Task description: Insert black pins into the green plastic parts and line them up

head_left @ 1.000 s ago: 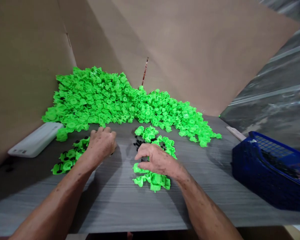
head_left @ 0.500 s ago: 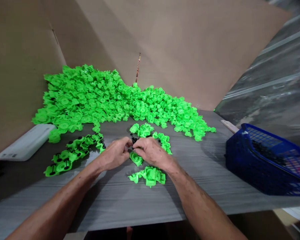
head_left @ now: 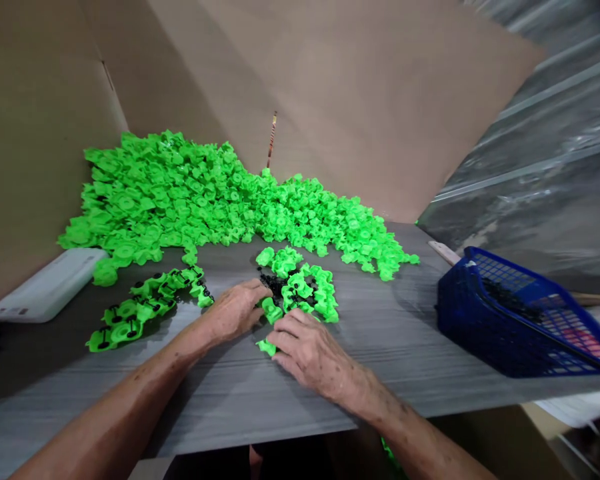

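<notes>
open: bare tabletop point(head_left: 385, 320) between green cluster point(head_left: 326, 293) and blue basket point(head_left: 505, 333) | rear: green heap point(head_left: 205, 193) blocks | left: white case point(head_left: 50, 283), green row point(head_left: 144, 312) obstruct

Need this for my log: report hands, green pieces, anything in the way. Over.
Left hand at black pieces, right hand at loose green pieces; grips unclear. Green-and-black row to the left. Blue basket right, apart from hands.

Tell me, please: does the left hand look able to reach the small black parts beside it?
Probably yes: the left hand is close beside the small black parts, and the green pieces around them leave that side open.
</notes>
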A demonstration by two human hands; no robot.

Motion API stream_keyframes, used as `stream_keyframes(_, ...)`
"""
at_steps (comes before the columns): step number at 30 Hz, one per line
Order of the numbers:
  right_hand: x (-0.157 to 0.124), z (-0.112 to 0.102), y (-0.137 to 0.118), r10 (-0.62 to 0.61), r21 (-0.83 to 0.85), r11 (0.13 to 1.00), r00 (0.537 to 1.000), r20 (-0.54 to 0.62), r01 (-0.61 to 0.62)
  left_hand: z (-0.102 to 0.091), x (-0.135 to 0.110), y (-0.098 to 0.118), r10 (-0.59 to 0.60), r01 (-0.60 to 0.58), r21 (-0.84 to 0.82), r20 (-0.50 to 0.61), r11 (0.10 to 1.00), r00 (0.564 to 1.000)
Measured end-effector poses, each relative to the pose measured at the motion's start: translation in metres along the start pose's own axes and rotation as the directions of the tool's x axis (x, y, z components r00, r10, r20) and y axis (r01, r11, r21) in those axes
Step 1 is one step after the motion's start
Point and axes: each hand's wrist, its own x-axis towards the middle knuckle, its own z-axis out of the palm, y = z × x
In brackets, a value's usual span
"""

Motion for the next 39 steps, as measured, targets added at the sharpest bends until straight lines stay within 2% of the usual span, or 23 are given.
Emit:
stream_keyframes(3, -0.005, 0.010, 0.017, 0.049, -0.059, 0.997, 0.992, -0.117, -0.056, 0.000, 0.002, -0.002, -0.026, 0.026, -0.005, -0.045, 1.000, 0.999)
stream_keyframes(9, -0.004, 0.010, 0.050, 0.059, -0.046, 0.996, 0.960, -0.275, -0.075, -0.004, 0.004, -0.002, -0.097, 0.098, 0.009, -0.099, 0.995, 0.990)
stream_keyframes(12, -0.001, 0.011, 0.060, 0.068, 0.015, 0.998, 0.917, -0.393, -0.068, -0.004, 0.001, 0.002, -0.086, 0.094, 0.061, -0.116, 0.994, 0.989)
stream_keyframes(15, 0.003, 0.015, 0.066, 0.107, 0.093, 0.993, 0.865, -0.490, -0.070, 0.001, 0.000, 0.009, -0.019, 0.042, 0.150, -0.151, 0.988, 0.988)
stream_keyframes(17, 0.006, 0.018, 0.069, 0.160, 0.144, 0.985, 0.841, -0.518, -0.099, 0.006, 0.002, 0.015, 0.006, 0.023, 0.194, -0.148, 0.981, 0.989)
stream_keyframes(21, 0.008, 0.028, 0.071, 0.297, 0.264, 0.949, 0.784, -0.545, -0.175, 0.016, 0.009, 0.023, -0.016, 0.049, 0.273, -0.120, 0.961, 0.993)
stream_keyframes(26, 0.009, 0.033, 0.074, 0.419, 0.316, 0.905, 0.711, -0.564, -0.283, 0.019, 0.012, 0.022, -0.005, 0.024, 0.331, -0.058, 0.943, 0.998)
stream_keyframes(32, 0.010, 0.028, 0.077, 0.432, 0.292, 0.901, 0.741, -0.514, -0.322, 0.012, 0.006, 0.015, 0.014, 0.008, 0.313, -0.067, 0.950, 0.998)
stream_keyframes(37, 0.023, 0.016, 0.082, 0.360, 0.256, 0.931, 0.771, -0.525, -0.261, 0.011, 0.003, 0.015, -0.003, 0.026, 0.306, -0.076, 0.952, 0.997)
stream_keyframes(39, 0.035, 0.011, 0.084, 0.326, 0.232, 0.943, 0.802, -0.501, -0.239, 0.011, 0.002, 0.016, -0.011, 0.037, 0.271, -0.097, 0.962, 0.995)
